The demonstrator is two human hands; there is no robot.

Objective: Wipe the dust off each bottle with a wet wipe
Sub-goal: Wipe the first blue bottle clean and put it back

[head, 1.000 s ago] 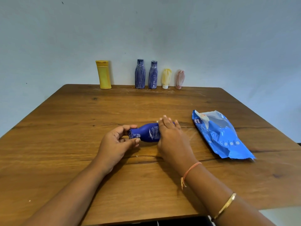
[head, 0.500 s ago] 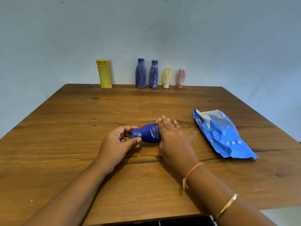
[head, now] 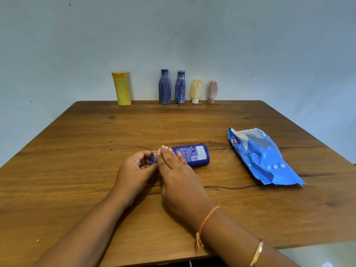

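Tabletop meets pale wall; left hand grips blue bottle, flat-fingered right hand presses it.

A brown wooden table fills the lower frame, a dark crack running across its grain. Along its far edge, upper centre, stand 5 containers: a yellow bottle, a white-streaked blue bottle, a second streaked blue bottle, a yellow tube and a pink tube. A dark blue bottle lies on its side at centre. A blue wet-wipe pack lies flat at right.
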